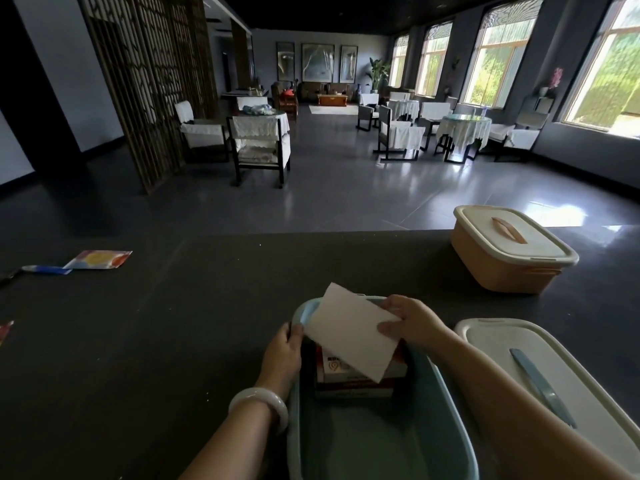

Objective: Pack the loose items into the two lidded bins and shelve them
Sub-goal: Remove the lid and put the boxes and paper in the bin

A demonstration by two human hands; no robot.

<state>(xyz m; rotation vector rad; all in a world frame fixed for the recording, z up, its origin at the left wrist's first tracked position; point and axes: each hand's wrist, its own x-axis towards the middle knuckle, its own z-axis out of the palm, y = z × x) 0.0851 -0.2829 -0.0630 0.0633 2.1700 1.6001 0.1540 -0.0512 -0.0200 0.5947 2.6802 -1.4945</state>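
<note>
An open light-blue bin [446, 420] stands at the table's near edge, with a red and white box [341, 377] inside at its far end. My right hand [410, 320] pinches a white flat packet [349, 332] tilted over that box. My left hand [282, 348] grips the bin's left rim near its far corner. The bin's white lid [568, 375] with a blue handle lies to the right. An orange bin [509, 258] with its lid on stands at the far right.
On the dark table [173, 341], a colourful pouch [98, 259] and a blue and white sachet [46, 270] lie at the far left; another packet [5, 330] shows at the left edge. Chairs and cloth-covered tables fill the room beyond.
</note>
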